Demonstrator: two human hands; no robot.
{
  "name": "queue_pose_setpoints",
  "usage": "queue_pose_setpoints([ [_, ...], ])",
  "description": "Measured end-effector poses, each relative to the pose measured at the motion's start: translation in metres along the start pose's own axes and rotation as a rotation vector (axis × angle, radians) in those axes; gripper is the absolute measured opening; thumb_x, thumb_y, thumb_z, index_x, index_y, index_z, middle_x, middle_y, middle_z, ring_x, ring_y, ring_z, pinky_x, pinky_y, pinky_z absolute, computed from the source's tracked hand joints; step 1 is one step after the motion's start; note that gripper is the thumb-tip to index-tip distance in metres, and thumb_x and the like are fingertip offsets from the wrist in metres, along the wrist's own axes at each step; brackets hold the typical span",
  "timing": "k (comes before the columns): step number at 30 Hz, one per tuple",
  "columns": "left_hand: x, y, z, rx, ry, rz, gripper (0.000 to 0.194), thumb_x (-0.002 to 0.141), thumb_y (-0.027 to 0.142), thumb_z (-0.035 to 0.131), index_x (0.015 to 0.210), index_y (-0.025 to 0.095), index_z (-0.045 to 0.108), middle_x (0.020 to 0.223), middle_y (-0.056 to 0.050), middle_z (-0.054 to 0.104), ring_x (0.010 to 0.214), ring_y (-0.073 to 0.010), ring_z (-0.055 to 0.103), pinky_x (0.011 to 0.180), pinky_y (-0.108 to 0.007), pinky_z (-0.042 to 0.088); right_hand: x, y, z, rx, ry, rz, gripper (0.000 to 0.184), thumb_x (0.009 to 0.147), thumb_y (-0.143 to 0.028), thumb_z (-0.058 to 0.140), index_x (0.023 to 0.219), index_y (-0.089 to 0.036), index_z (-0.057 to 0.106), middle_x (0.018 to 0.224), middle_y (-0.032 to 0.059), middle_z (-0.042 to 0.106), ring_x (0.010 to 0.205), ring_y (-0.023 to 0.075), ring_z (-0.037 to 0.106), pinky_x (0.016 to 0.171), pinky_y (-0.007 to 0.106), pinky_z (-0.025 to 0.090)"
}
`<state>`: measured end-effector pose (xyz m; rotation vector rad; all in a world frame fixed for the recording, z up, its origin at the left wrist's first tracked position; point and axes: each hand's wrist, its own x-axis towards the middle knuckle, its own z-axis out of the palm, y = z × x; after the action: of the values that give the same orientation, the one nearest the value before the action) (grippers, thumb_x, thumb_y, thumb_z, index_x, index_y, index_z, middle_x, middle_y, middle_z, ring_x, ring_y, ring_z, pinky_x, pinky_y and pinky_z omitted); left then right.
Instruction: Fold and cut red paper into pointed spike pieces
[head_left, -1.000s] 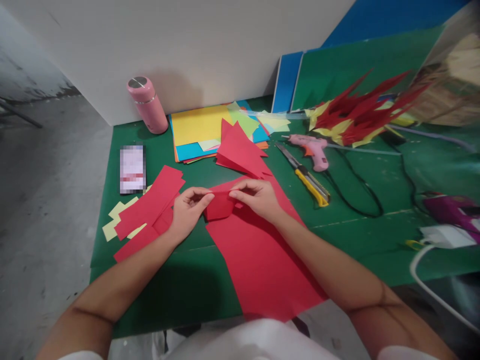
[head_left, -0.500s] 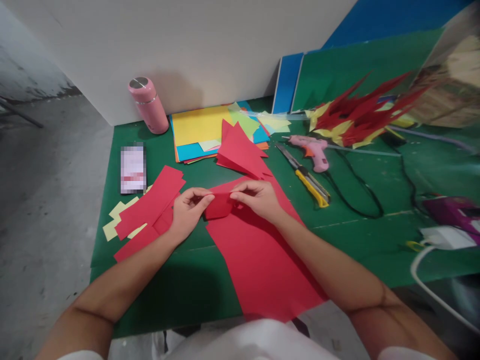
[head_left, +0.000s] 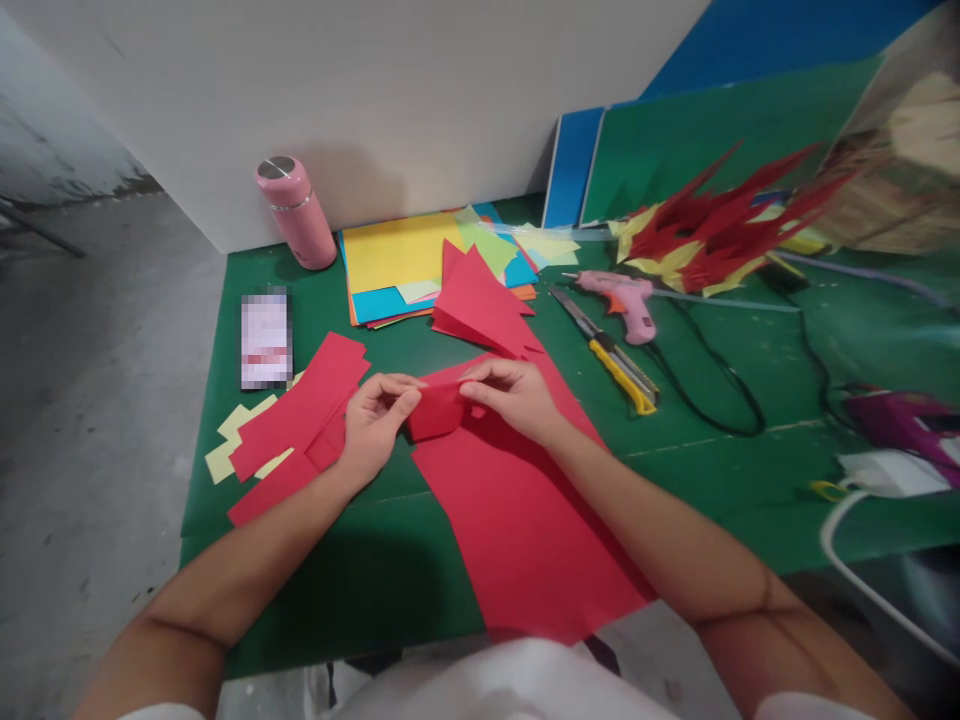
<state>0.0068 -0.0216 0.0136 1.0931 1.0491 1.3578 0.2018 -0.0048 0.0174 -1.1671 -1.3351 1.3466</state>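
A small piece of red paper (head_left: 437, 408) is held just above the green table (head_left: 360, 570), between both hands. My left hand (head_left: 373, 424) pinches its left end with thumb and fingers closed. My right hand (head_left: 512, 398) pinches its top right edge, fingers curled. Under the hands lies a large red sheet (head_left: 525, 530) that reaches over the table's near edge. Left of my left hand lie red paper strips (head_left: 300, 420) on pale yellow scraps (head_left: 225, 440).
At the back stand a pink bottle (head_left: 294, 210), a stack of coloured paper (head_left: 405, 265) and folded red pieces (head_left: 480, 305). A phone (head_left: 265, 338) lies left. A utility knife (head_left: 615, 355), pink glue gun (head_left: 622, 300) with black cord, and a red-yellow paper craft (head_left: 712, 235) are right.
Almost nothing has moved. My left fingers have shifted slightly on the small red piece, closing a little tighter at its left end.
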Motion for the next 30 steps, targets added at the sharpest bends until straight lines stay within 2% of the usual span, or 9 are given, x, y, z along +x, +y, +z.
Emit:
queue_pose_setpoints([
  [4, -0.001, -0.002, 0.000, -0.022, -0.017, -0.029, 0.038, 0.070, 0.051, 0.083, 0.068, 0.020, 0.061, 0.085, -0.004, 0.072, 0.083, -0.0172, 0.068, 0.081, -0.032, 0.052, -0.001, -0.002, 0.002, 0.025, -0.017, -0.014, 0.038, 0.069, -0.054, 0.079, 0.062, -0.019, 0.065, 0.060, -0.0003, 0.061, 0.050, 0.0103, 0.054, 0.045, 0.023, 0.048],
  [11, -0.002, -0.010, -0.001, -0.076, -0.043, -0.020, 0.036, 0.076, 0.047, 0.080, 0.073, 0.021, 0.055, 0.089, -0.003, 0.073, 0.089, -0.0172, 0.068, 0.087, -0.034, 0.050, -0.001, -0.002, 0.003, 0.033, -0.070, -0.030, 0.040, 0.075, -0.054, 0.075, 0.064, -0.019, 0.062, 0.062, -0.0014, 0.058, 0.052, 0.0106, 0.053, 0.047, 0.024, 0.046],
  [19, -0.002, -0.009, -0.001, -0.099, -0.030, -0.037, 0.038, 0.079, 0.048, 0.077, 0.076, 0.023, 0.048, 0.088, -0.001, 0.074, 0.089, -0.0175, 0.069, 0.092, -0.038, 0.049, -0.003, -0.001, 0.002, -0.033, -0.221, 0.042, 0.042, 0.079, -0.060, 0.069, 0.072, -0.020, 0.059, 0.058, -0.0031, 0.057, 0.053, 0.0109, 0.054, 0.056, 0.025, 0.044],
  [23, 0.000, -0.009, 0.000, -0.098, -0.018, -0.119, 0.047, 0.070, 0.054, 0.081, 0.072, 0.022, 0.047, 0.083, -0.001, 0.072, 0.079, -0.0163, 0.066, 0.081, -0.034, 0.051, -0.003, 0.001, 0.000, -0.084, -0.212, -0.004, 0.046, 0.084, -0.059, 0.064, 0.062, -0.021, 0.053, 0.055, -0.0033, 0.052, 0.054, 0.0112, 0.051, 0.057, 0.026, 0.041],
  [26, 0.000, -0.009, -0.001, -0.079, -0.036, -0.172, 0.046, 0.068, 0.053, 0.082, 0.070, 0.020, 0.051, 0.078, 0.000, 0.068, 0.067, -0.0125, 0.060, 0.067, -0.027, 0.048, -0.002, 0.001, -0.001, -0.080, -0.171, -0.039, 0.046, 0.086, -0.058, 0.062, 0.061, -0.021, 0.051, 0.056, -0.0036, 0.049, 0.054, 0.0112, 0.047, 0.056, 0.026, 0.038],
  [30, -0.001, -0.006, -0.002, -0.048, -0.106, -0.145, 0.040, 0.067, 0.049, 0.084, 0.071, 0.020, 0.058, 0.073, 0.001, 0.062, 0.065, -0.0106, 0.056, 0.063, -0.023, 0.045, -0.002, -0.001, 0.000, -0.092, -0.128, -0.100, 0.048, 0.086, -0.057, 0.061, 0.059, -0.021, 0.044, 0.059, -0.0047, 0.041, 0.056, 0.0109, 0.039, 0.056, 0.026, 0.034],
])
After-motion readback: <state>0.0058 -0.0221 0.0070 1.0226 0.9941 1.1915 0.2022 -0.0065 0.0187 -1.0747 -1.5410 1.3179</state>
